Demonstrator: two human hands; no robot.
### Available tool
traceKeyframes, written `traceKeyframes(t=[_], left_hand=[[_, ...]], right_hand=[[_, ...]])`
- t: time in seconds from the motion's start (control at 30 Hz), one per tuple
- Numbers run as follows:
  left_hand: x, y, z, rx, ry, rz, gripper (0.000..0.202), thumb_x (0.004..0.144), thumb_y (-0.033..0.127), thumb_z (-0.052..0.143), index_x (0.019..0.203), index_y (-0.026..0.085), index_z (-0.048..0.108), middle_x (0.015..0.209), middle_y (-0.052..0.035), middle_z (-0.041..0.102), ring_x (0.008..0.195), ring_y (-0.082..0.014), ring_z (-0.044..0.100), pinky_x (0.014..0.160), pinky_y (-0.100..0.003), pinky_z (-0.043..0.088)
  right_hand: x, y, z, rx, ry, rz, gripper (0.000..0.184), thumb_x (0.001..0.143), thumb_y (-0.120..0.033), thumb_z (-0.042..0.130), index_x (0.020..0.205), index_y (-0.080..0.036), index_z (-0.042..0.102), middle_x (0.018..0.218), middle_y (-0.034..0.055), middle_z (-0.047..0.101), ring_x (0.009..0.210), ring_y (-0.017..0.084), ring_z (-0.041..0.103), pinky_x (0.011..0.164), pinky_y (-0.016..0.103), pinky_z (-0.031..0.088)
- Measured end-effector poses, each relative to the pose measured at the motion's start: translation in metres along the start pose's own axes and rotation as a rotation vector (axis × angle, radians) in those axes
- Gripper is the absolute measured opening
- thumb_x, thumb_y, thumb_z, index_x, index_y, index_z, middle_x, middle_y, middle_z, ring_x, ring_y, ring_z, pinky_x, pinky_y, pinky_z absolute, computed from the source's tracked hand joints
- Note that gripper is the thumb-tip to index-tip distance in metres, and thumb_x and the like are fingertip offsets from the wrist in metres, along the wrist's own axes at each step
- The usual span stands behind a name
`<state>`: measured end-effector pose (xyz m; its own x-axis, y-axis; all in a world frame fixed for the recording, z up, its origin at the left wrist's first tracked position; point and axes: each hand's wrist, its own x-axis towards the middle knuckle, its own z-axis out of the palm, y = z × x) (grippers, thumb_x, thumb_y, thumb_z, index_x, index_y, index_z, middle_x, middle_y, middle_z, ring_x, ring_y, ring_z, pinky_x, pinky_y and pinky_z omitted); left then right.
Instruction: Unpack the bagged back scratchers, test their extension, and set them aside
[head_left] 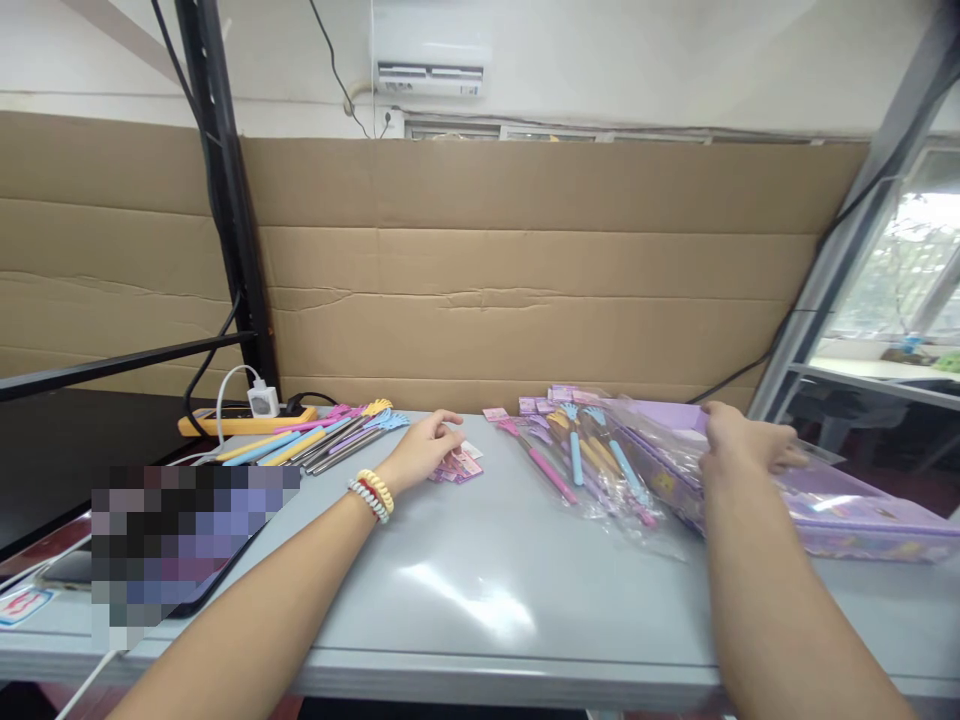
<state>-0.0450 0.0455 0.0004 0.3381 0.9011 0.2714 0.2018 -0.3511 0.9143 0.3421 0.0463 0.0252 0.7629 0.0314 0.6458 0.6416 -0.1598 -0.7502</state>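
Note:
My left hand [426, 447] rests on a small stack of pink paper tags [457, 465] on the grey table [480, 590], fingers curled over them. My right hand [739, 440] reaches over a purple box [862, 515] wrapped in clear plastic and grips its far edge. Between my hands lie several packaged back scratchers with pink, blue and yellow handles [577, 455] in clear bags.
A loose pile of unwrapped back scratchers [322, 435] lies at the left, beside a yellow power strip [240, 420] with a white charger. A dark tablet [180, 560] sits near the left front edge. A cardboard wall stands behind the table.

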Motion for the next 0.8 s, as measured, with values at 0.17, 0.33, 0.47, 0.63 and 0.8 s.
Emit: traceKeyframes(t=[0.17, 0.33, 0.47, 0.63, 0.8], left_hand=[[-0.001, -0.006, -0.003, 0.254, 0.014, 0.101, 0.031, 0.078, 0.035, 0.049, 0.103, 0.018, 0.053, 0.066, 0.0012, 0.057, 0.059, -0.013, 0.054, 0.055, -0.025, 0.043], [-0.003, -0.01, -0.005, 0.645, 0.016, 0.254, 0.032, 0.074, 0.03, 0.052, 0.102, 0.018, 0.059, 0.091, -0.007, 0.064, 0.084, -0.0214, 0.057, 0.077, -0.032, 0.042], [-0.002, -0.011, -0.007, 0.771, 0.001, 0.204, 0.037, 0.077, 0.034, 0.047, 0.108, 0.016, 0.057, 0.115, -0.0125, 0.057, 0.106, -0.0267, 0.05, 0.091, -0.036, 0.037], [-0.003, -0.016, -0.008, 0.864, -0.138, 0.131, 0.046, 0.08, 0.046, 0.041, 0.112, 0.017, 0.056, 0.117, -0.0144, 0.054, 0.112, -0.0296, 0.046, 0.094, -0.04, 0.034], [-0.006, -0.017, -0.007, 0.917, -0.303, -0.002, 0.07, 0.074, 0.065, 0.038, 0.127, 0.019, 0.047, 0.132, -0.0174, 0.042, 0.125, -0.0355, 0.032, 0.098, -0.049, 0.027]], right_hand=[[-0.033, -0.05, -0.028, 0.25, 0.083, -0.042, 0.042, 0.059, -0.013, 0.056, 0.101, -0.009, 0.053, 0.106, 0.0208, 0.051, 0.097, 0.027, 0.05, 0.081, 0.039, 0.039], [-0.088, -0.086, -0.036, 0.44, -0.381, -0.441, 0.014, 0.071, -0.021, 0.046, 0.078, -0.015, 0.057, 0.071, 0.0044, 0.059, 0.063, 0.016, 0.054, 0.063, 0.029, 0.043], [-0.122, -0.091, -0.029, 0.051, -0.915, -0.666, 0.015, 0.071, -0.023, 0.049, 0.079, -0.018, 0.06, 0.08, 0.0074, 0.064, 0.072, 0.018, 0.058, 0.062, 0.027, 0.039], [-0.141, -0.089, -0.027, -0.38, -1.234, -0.713, 0.017, 0.069, -0.022, 0.051, 0.08, -0.016, 0.063, 0.086, 0.0144, 0.065, 0.073, 0.024, 0.06, 0.056, 0.029, 0.036], [-0.138, -0.084, -0.024, -0.36, -1.318, -0.684, 0.019, 0.071, -0.022, 0.05, 0.085, -0.017, 0.061, 0.074, 0.0117, 0.065, 0.064, 0.021, 0.06, 0.051, 0.027, 0.034]])
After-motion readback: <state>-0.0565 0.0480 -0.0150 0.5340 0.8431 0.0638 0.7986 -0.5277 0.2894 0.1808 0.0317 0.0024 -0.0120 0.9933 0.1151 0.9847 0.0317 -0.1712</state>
